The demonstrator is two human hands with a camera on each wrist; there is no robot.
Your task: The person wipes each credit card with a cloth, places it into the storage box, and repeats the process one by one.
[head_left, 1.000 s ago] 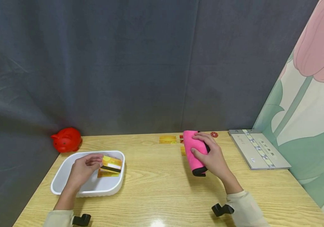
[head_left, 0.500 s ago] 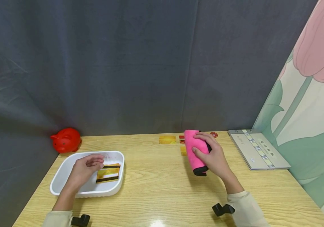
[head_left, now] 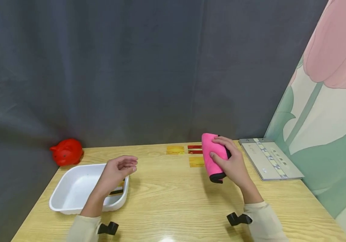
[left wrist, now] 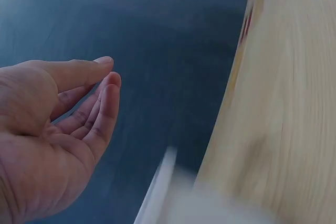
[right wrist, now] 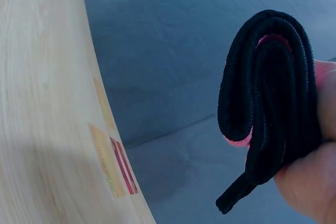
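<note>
My right hand (head_left: 234, 164) grips a folded pink cloth (head_left: 211, 153) with black edging, raised over the table. In the right wrist view the black folded edge of the cloth (right wrist: 273, 93) shows its layers, with fingers around one side. My left hand (head_left: 115, 173) is above the right side of a white tray (head_left: 70, 191) with its fingers loosely bent. In the left wrist view the left hand (left wrist: 58, 129) holds nothing; thumb and fingertips are close together. Yellow cards with black stripes (head_left: 117, 191) lie in the tray, partly hidden by the left hand.
At the table's back lie a yellow card (head_left: 175, 150), a red striped card (head_left: 194, 149) and another yellow card (head_left: 195, 162). A red piggy bank (head_left: 67, 152) stands behind the tray. A grey booklet (head_left: 271, 159) lies at the right by the wall.
The left hand has let a yellow card drop into the tray, then moved right. The right hand still holds the cloth, slightly further right; the red chip behind it is now hidden.
</note>
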